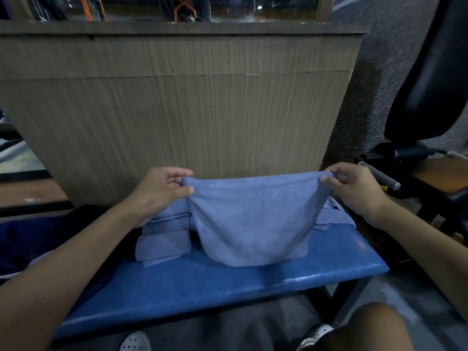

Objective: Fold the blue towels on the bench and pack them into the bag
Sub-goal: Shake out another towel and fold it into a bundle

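Step in hand: folding. One towel is up off the table, stretched between both hands, and not yet halved.
Left hand (162, 191): thumb and curled fingers pinch the upper left corner of the held towel (250, 224).
Right hand (354, 191): the same pinch on the upper right corner, fingers bent over the top edge.
Held towel: light blue, with its top edge pulled nearly level between the two hands. The cloth sags in a curve, and its lower edge reaches the blue padded table (228, 287) or hangs just above it; I cannot tell which.
Folded stack (164, 239): several folded blue towels piled on the table, just left of the held one and partly behind the left wrist.
Loose towel (334, 216): unfolded blue cloth lying on the table's far right, partly hidden behind the held towel.
Bag: dark blue fabric (33, 239) lies past the table's left end. Whether it is the bag cannot be told.
Progress: by the stack and the loose cloth, folding looks partly done, and packing looks not yet begun.
Next move: bring the two corners together, or lay the towel flat and fold it over, keeping the edges matched so it fits the stack's footprint.
Backdrop: a wood-grain panel (177, 110) stands just behind the table.
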A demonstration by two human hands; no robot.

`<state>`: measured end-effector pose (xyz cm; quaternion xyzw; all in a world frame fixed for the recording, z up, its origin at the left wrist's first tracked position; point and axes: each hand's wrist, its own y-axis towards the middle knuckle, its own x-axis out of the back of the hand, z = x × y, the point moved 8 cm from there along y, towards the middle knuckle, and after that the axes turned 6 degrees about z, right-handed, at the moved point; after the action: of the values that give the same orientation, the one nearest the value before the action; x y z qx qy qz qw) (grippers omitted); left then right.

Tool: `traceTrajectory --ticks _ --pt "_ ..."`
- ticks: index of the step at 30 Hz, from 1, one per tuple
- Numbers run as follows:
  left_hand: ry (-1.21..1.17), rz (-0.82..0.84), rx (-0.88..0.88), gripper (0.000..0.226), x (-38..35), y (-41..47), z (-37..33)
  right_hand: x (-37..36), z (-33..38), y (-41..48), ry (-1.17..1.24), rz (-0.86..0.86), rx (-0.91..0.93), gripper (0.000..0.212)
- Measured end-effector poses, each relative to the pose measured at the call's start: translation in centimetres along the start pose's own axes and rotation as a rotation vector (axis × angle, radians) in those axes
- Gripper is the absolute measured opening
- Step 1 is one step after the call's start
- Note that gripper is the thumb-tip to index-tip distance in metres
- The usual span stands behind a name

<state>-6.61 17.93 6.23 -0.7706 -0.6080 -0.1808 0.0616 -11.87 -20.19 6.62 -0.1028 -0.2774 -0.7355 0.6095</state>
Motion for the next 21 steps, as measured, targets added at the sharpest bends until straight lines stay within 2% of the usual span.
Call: traceTrajectory --ticks 6,9,13,15,21 --pt "0.191 -0.063 -0.051 0.015 0.2 -0.5 -0.8 0.6 0.9 -0.9 -0.228 -0.02 0.01 0.023" --pt "0.198 -0.035 -0.038 0.006 0.2 -0.9 -1.6 0.9 1.0 -1.7 -0.127 0.013 -0.019 0.023" --pt "-0.018 0.067 0.09 0.011 -0.3 -1.2 -0.8 1.4 0.6 -2.4 0.081 0.064 -0.098 0.023" --pt "-0.054 0.083 0.151 0.013 -0.4 -1.0 -0.1 1.7 0.3 -2.4 0.153 0.058 -0.129 0.019" --pt "-0.159 0.061 0.27 0.021 -1.5 0.5 2.5 0.7 -1.3 -1.8 0.148 0.134 -0.21 0.015"
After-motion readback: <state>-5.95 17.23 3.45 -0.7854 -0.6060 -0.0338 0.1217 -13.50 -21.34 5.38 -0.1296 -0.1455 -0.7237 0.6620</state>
